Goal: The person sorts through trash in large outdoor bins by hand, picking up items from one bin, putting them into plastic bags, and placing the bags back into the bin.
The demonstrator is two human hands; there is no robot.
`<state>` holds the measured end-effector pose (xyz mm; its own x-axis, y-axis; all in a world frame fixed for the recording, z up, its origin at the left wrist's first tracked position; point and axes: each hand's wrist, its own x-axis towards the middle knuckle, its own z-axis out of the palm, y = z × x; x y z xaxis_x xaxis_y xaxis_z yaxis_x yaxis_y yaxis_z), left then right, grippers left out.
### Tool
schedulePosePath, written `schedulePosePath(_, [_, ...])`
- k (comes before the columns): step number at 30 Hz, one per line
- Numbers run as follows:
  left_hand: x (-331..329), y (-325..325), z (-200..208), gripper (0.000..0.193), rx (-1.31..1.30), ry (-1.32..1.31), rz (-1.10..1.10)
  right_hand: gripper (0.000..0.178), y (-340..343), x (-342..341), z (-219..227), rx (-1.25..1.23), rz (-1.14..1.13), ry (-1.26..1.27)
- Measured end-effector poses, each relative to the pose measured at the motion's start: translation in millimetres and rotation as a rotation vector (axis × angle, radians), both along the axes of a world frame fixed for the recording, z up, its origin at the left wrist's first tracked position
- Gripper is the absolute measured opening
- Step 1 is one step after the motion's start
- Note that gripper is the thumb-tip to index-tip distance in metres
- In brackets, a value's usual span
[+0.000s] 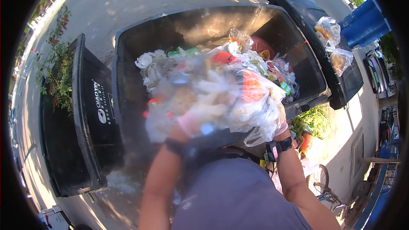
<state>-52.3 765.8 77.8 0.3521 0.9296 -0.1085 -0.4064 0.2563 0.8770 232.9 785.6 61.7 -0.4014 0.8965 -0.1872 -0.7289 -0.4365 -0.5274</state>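
A large dark wheeled bin [140, 30] stands open before me, filled with bagged and loose rubbish. My right hand [281, 123], in a pale glove, is closed on a bulging clear plastic bag [266, 98] of waste at the bin's near edge. Something orange-red shows through its film, and the bag hides most of my fingers. My left hand [200, 115], in a white and pink glove, reaches over the rubbish beside that bag. It is smeared by motion, so its fingers' grip is unclear. Blurred clear plastic [159, 123] with red bits lies around it.
Another dark bin [96, 89] stands at the left, with a leafy plant [61, 81] by it. The dark lid [313, 34] at the right bears knotted clear bags [336, 51]. Beyond it is a blue barrel [366, 23]. A bicycle wheel [319, 179] shows at lower right.
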Motion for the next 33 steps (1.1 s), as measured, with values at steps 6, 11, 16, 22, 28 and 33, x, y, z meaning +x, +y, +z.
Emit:
schedulePosePath(6, [17,21,9,0.05,0.12,0.496,-0.182,0.048,1,-4,1,0.109,-0.029,-0.24])
schedulePosePath(11, [34,28,-30,0.034,0.518,0.931,-0.183,0.038,11,-6,-14,0.29,-0.102,-0.554])
schedulePosePath(16, [38,34,-39,0.029,0.229,1.037,-0.007,0.038,29,20,-20,0.612,-0.14,-1.118])
schedulePosePath(22, [6,50,-12,0.043,0.245,1.158,-0.045,0.026,34,24,-33,0.067,-0.442,-0.431])
schedulePosePath(28, [-35,70,-57,0.03,0.511,0.774,-0.329,0.029,37,34,-43,0.115,-0.371,-0.48])
schedulePosePath(33, [-46,60,-13,0.035,0.266,1.071,-0.35,0.032,36,50,-29,0.252,-0.204,-0.626])
